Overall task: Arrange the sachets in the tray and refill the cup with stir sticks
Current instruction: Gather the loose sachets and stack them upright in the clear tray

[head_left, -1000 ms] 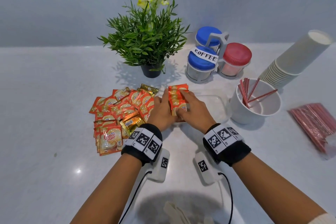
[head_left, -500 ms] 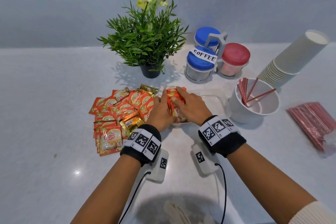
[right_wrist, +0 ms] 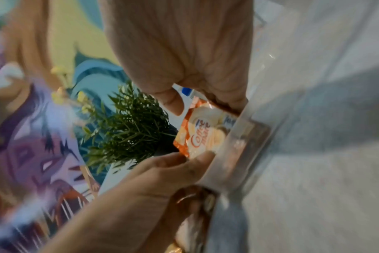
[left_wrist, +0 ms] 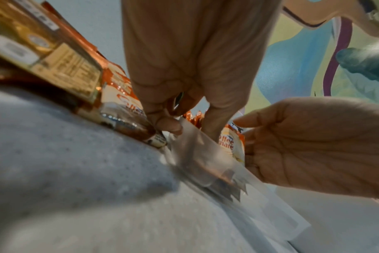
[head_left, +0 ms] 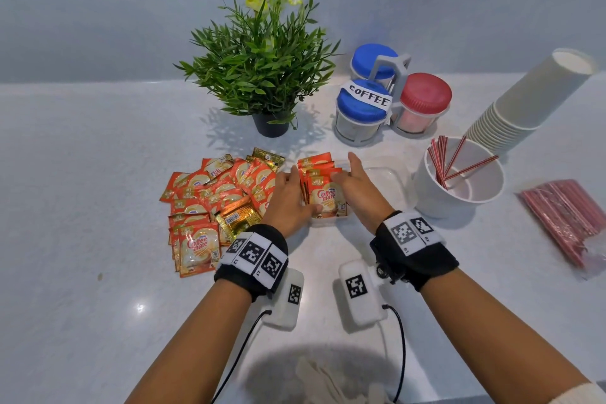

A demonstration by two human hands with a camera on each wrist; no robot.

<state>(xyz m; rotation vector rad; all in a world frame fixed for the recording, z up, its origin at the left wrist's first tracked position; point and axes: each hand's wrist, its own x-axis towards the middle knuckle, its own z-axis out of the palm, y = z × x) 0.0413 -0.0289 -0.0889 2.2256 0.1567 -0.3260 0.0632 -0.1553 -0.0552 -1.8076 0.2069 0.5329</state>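
Observation:
A stack of orange Coffee-mate sachets (head_left: 325, 196) stands on edge in the left end of a clear plastic tray (head_left: 392, 175). My left hand (head_left: 290, 193) presses the stack's left side with fairly straight fingers, its thumb lying across the front sachet's bottom edge. My right hand (head_left: 355, 185) lies flat against the stack's right side, thumb on top. The right wrist view shows the front sachet (right_wrist: 203, 135) behind the tray wall. A loose pile of sachets (head_left: 216, 193) lies to the left. A white cup (head_left: 459, 203) holds a few red stir sticks (head_left: 441, 162).
A sealed pack of red stir sticks (head_left: 570, 216) lies at the far right. Behind are a potted plant (head_left: 262, 75), a rack of lidded jars (head_left: 390, 98) labelled COFFEE, and a leaning stack of paper cups (head_left: 524, 102). White counter runs to a back wall.
The stack, held up in both hands a second ago, has come down into the tray. The fingers have straightened and now flank it on both sides.

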